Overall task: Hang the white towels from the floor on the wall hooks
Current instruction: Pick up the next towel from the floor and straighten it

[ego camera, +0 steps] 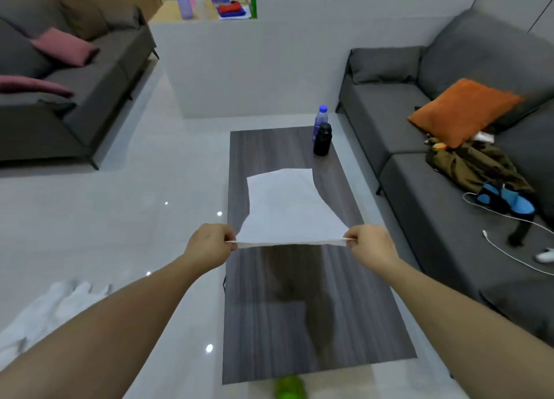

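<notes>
Two hands (209, 245) (371, 245) | grip: towel (287, 209) near corners | towel stretched between, extending away

towel (284, 209): plain white
table (287, 323): dark grey wood grain, streaked
sofa (404, 129): charcoal grey
cushion (463, 111): orange
pillow (64, 46): dusty pink
bottle (320, 118): clear, blue cap

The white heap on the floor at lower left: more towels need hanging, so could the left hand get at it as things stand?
Probably not yet. The left hand pinches one corner of the stretched white towel, the right hand the other. The floor around the heap looks free, but the hand must let go first.
</notes>
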The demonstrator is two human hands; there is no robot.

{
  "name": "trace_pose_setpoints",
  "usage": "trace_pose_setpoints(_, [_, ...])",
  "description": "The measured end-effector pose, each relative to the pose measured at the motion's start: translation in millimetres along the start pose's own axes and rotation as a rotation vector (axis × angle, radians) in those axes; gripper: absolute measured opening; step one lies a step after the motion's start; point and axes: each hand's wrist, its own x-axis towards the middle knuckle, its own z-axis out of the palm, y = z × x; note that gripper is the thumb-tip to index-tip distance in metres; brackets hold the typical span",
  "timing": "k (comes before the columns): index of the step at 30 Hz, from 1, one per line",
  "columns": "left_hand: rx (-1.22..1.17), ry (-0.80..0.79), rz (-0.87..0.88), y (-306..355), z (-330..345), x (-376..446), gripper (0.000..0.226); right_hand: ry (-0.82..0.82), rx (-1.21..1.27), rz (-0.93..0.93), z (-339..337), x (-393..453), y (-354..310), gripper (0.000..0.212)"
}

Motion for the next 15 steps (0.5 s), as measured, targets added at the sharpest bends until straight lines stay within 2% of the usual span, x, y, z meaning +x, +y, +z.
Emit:
trace_pose_setpoints(8, [0.035,-0.163,0.001,-54.3,61.6,-102.3,0.007,-0.164,-0.018,0.059,74.3,-125.3,12.3,0.018])
trace_pose_setpoints(15, [0.003,-0.17,-0.035,-77.3,75.8,-132.5,0.009,-0.157,-0.004,0.093,104.4,-155.6,10.2,0.012])
